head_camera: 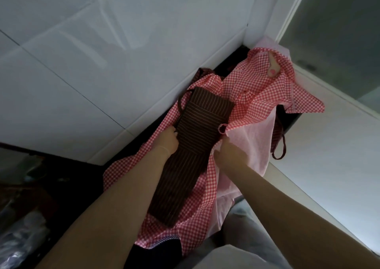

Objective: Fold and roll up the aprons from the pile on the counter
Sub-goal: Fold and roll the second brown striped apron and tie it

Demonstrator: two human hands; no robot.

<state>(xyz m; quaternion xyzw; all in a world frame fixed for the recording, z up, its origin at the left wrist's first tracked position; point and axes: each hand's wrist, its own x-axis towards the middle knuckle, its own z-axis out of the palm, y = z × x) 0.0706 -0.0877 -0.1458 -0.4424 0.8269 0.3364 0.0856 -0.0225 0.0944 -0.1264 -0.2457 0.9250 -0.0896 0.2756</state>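
1. Head view, tilted; inventory of tabletop corner by the tiled wall (102, 63).
2. Brown apron (195, 145): dark w/ thin stripes, folded lengthwise into a long narrow strip. Lies on top of the gingham apron, running from near the person toward the wall. Judged: narrowed this way so it can be rolled end to end.
3. Gingham apron (257, 87): red-white check, pale pink underside showing at right. Spread loose and rumpled, not folded yet; serves as the layer under the strip. Far edge bunched into the corner.
4. Left hand (167, 141): fingers curled over the strip's left edge, approx. mid-length; appears to grip it. Judged: pinning or straightening that edge.
5. Right hand (230, 151): at the strip's right edge, where brown meets pink. Fingers bent down into cloth; whether it holds brown or pink fabric, cannot tell.
6. Dark strap (282, 147): loop hanging off the tabletop edge at right; owner apron unclear.
7. Tabletop (287, 118): dark, mostly covered.
8. Stage, judged: fold done, roll not begun.
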